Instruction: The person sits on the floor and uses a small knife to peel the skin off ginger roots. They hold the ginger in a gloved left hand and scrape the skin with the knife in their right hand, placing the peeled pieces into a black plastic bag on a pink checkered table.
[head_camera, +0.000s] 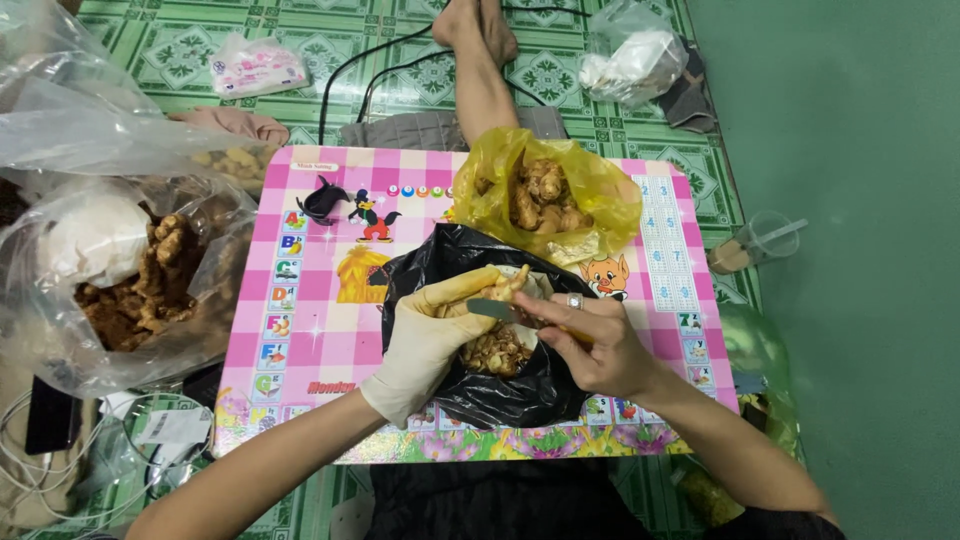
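Observation:
My left hand, in a cream rubber glove, grips a knobbly piece of ginger root over an open black plastic bag. My bare right hand, a ring on one finger, holds a small knife with its blade laid against the ginger. Brown peelings lie heaped inside the black bag just under both hands. A yellow plastic bag holding several pieces of ginger sits right behind the black one.
Everything rests on a pink checked children's board on a green tiled floor. A large clear bag of ginger lies at left. A drink cup with a straw stands at right. Another person's leg and cables lie beyond.

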